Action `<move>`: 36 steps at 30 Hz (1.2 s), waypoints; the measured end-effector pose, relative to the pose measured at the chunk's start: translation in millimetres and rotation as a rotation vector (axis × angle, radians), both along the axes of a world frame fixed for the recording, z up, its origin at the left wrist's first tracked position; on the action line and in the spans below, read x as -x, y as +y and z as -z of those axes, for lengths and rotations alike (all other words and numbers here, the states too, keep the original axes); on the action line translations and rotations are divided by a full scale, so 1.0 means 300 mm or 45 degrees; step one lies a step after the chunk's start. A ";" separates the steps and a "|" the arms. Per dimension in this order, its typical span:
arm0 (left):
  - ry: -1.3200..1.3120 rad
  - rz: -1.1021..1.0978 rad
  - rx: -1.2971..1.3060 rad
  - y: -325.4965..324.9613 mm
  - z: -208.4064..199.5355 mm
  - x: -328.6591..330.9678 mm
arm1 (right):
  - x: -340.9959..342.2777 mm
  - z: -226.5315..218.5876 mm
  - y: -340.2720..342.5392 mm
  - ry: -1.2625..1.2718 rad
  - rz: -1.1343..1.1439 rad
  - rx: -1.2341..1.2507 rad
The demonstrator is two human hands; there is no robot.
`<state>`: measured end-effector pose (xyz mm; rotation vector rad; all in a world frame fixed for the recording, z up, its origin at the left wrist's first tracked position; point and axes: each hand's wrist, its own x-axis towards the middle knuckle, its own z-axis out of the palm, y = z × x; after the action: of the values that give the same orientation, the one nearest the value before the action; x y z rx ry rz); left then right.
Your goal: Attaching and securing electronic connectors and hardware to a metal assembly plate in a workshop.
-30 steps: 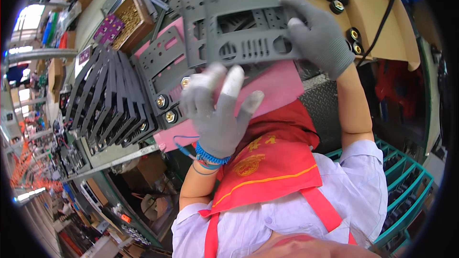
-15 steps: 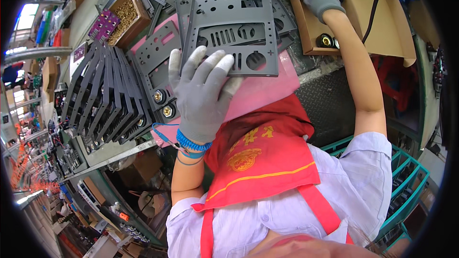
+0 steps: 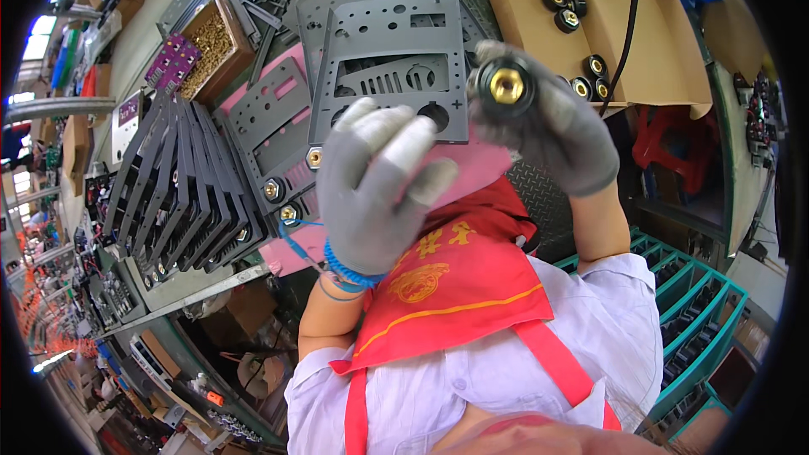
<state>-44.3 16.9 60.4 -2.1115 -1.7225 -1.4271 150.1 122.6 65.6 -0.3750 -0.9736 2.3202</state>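
Observation:
A round black fitting with a brass centre [image 3: 506, 87] is gripped in my gloved right hand [image 3: 556, 122], raised close to the camera near the panel's right edge. My gloved left hand [image 3: 375, 181] hovers over the near left part of a grey metal panel [image 3: 392, 34]. Its fingers are loosely bent and apart, with nothing in them. The panel has round holes, slots and a wide cut-out. It rests on similar panels and a pink sheet [image 3: 291, 263]. Several similar fittings [image 3: 273, 190] lie by the left hand, one at the panel's left edge.
Right of the panel, an open cardboard box [image 3: 661, 42] holds several black fittings [image 3: 595, 65]. Black bent metal parts [image 3: 181, 177] stand in a row at left. Behind them are a box of small brass pieces [image 3: 216, 44] and a purple circuit board [image 3: 173, 63]. A black cable [image 3: 630, 25] hangs across the box.
My right hand has come out of the cardboard box and moved left toward the panel, now holding a black fitting. My left hand has moved slightly toward me, its fingers more bent.

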 end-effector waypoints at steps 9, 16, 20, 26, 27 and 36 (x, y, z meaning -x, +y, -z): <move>-0.341 0.013 0.062 -0.078 -0.004 -0.056 | 0.079 -0.029 -0.146 -0.256 0.227 -0.081; -0.551 0.216 0.127 -0.157 0.070 -0.007 | 0.144 0.007 -0.254 -0.488 0.175 -0.287; -1.040 0.318 0.067 -0.207 0.126 -0.016 | 0.163 0.058 -0.287 -0.453 0.456 -1.000; -2.442 0.685 0.668 -0.246 0.133 0.029 | 0.192 -0.016 -0.208 -0.299 0.148 -2.045; -2.502 0.720 0.738 -0.248 0.142 0.029 | 0.203 -0.014 -0.194 -0.147 -0.001 -1.990; -2.657 1.159 0.556 -0.260 0.199 0.032 | 0.165 -0.083 -0.002 -0.771 0.576 -1.881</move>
<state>-54.1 -61.0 0.6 -0.6988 -0.5933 -4.7010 100.4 122.1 90.3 -0.5397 -2.2348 0.6449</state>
